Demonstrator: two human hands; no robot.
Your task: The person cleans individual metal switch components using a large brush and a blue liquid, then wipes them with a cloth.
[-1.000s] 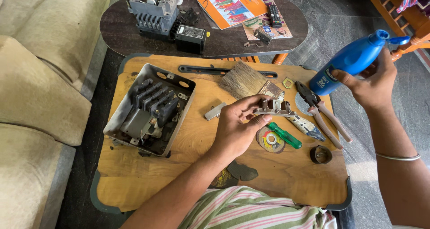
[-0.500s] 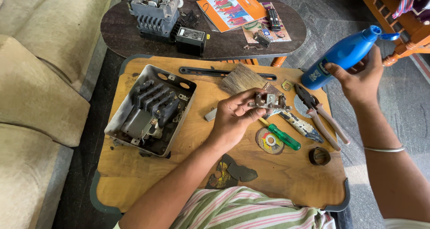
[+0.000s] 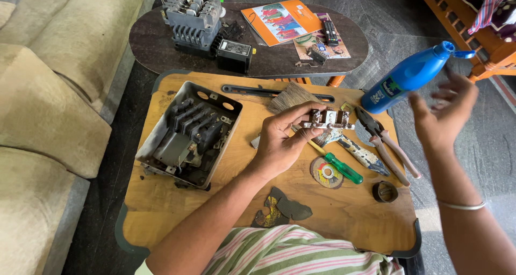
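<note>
A beige cushioned sofa [image 3: 48, 119] filled the left side of the frame. Beside it, across the middle, stood the yellow-brown wooden surface [image 3: 177, 210] with dark rounded corners, and above it in the frame a dark oval side table [image 3: 156, 44] carried a grey ribbed electrical block [image 3: 192, 17], a small black box [image 3: 235, 54] and an orange picture booklet [image 3: 279, 21].

On the left half of the surface lay an open grey metal switch box [image 3: 188, 135] with dark parts inside. At the upper right of the frame a blue plastic bottle [image 3: 408, 77] with a blue spout hung tilted in the air, its base over the surface's right edge.

The right hand [image 3: 443, 116], blurred, was spread open with fingers apart just beside the bottle; whether it touched the bottle could not be told. The left hand [image 3: 282, 140], at the centre of the frame, was clamped on a small metal switch part [image 3: 327, 119], thumb below and fingers on top, holding it above the surface.

Right of it lay pliers with worn reddish handles [image 3: 389, 146], a straw-coloured bristle brush [image 3: 293, 96], a green-handled screwdriver [image 3: 338, 166], a round abrasive disc [image 3: 326, 173] and a small dark tape roll [image 3: 385, 191].
</note>
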